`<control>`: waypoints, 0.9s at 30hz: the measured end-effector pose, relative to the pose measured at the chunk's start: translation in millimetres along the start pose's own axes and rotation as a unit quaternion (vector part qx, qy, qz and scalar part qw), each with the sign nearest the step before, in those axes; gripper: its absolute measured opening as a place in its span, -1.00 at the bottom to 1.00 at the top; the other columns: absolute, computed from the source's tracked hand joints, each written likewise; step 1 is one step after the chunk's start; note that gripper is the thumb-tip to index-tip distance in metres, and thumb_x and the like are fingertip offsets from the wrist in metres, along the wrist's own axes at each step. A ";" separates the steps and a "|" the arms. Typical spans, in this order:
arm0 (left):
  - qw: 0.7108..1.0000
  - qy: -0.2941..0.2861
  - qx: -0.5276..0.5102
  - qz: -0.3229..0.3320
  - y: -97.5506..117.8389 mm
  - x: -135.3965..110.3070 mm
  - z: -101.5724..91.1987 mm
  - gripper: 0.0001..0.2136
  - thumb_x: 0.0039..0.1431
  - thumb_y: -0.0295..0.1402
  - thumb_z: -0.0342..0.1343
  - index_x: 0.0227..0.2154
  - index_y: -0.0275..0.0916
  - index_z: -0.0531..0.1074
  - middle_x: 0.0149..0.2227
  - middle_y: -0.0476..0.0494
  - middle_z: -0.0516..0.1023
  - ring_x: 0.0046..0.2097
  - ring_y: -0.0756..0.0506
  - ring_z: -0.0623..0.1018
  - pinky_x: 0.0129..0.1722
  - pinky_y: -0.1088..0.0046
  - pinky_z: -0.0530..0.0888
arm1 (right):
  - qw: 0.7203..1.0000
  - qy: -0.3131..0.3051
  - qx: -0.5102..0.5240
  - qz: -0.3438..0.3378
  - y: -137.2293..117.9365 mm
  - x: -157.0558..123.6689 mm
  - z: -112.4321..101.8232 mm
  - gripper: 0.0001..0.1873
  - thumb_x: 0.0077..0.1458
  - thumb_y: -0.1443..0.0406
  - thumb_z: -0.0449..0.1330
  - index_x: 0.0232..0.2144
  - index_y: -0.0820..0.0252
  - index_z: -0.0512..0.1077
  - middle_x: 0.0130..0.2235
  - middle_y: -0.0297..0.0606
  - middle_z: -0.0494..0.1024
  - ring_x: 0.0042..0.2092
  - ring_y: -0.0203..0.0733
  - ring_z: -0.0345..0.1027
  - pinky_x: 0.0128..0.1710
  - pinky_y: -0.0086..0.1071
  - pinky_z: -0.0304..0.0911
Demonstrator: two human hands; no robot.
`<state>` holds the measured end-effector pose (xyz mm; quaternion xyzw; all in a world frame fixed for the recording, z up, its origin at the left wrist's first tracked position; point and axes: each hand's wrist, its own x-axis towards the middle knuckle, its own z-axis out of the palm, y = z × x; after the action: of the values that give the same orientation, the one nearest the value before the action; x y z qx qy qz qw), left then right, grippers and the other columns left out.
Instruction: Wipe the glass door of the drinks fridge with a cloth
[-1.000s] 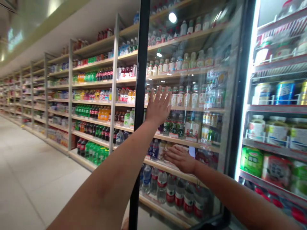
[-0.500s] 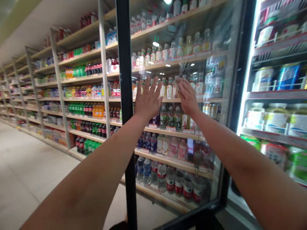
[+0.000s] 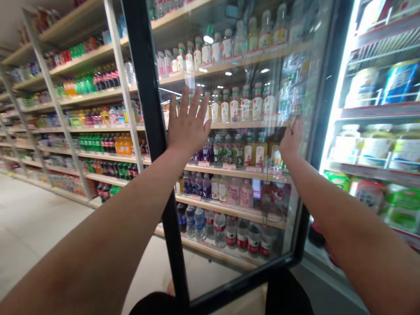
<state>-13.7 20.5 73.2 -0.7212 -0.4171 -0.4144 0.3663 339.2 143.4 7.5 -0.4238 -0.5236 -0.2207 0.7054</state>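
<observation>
An open glass door (image 3: pixel 243 273) with a black frame stands before me. My left hand (image 3: pixel 188 127) lies flat on the glass near the frame's left upright, its fingers spread and nothing in them. My right hand (image 3: pixel 292 139) is at the right side of the pane, fingers bent against the glass and slightly blurred. It presses what looks like a small pale cloth, mostly hidden under the fingers now and seen better in the earlier frame. Bottles on shelves show through the glass, mixed with reflections.
A lit drinks cooler (image 3: pixel 377 175) with cans and bottles stands at the right. Long shelves (image 3: pixel 105 155) of soft drinks run back along the left. Pale floor tiles (image 3: pixel 29 236) lie at the lower left. The door's bottom rail (image 3: pixel 243 286) crosses near my legs.
My right hand has moved right and slightly down across the glass, away from the left hand. My left hand stays spread on the pane. The view has shifted closer to the door.
</observation>
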 end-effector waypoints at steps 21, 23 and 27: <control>0.991 0.070 0.097 0.054 2.2 -7.4 -5.3 -0.45 0.39 -0.26 -0.14 0.38 -0.29 0.03 0.45 -0.25 -0.08 0.46 -0.31 -0.19 0.42 -0.11 -0.20 | 0.961 -0.088 0.037 -0.260 -79.3 -124.5 9.8 -0.49 0.34 0.33 -0.04 0.31 0.09 0.22 0.32 -0.13 0.30 0.43 -0.11 -0.10 0.36 0.04 0.03; 0.992 0.071 0.090 0.053 1.7 -7.4 -4.8 -0.44 0.38 -0.27 -0.13 0.39 -0.27 0.00 0.46 -0.23 -0.09 0.46 -0.30 -0.20 0.42 -0.10 -0.21 | 0.989 -0.023 0.035 -0.145 -57.7 -108.2 6.6 -0.49 0.36 0.26 -0.10 0.31 0.14 0.21 0.34 -0.09 0.25 0.42 -0.10 -0.06 0.36 0.08 0.01; 0.993 0.068 0.081 0.051 3.2 -7.5 -6.2 -0.41 0.37 -0.28 -0.10 0.40 -0.24 -0.04 0.46 -0.20 -0.12 0.46 -0.28 -0.22 0.42 -0.10 -0.22 | 0.999 0.045 0.013 0.023 -22.5 -81.2 1.5 -0.41 0.34 0.17 -0.17 0.29 0.33 0.21 0.35 0.04 0.20 0.40 -0.03 -0.03 0.39 0.10 -0.07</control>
<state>-14.9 11.6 68.2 -0.6797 -0.3863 -0.4078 0.4718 292.6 121.6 -59.3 -0.4160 -0.4840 -0.2163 0.7388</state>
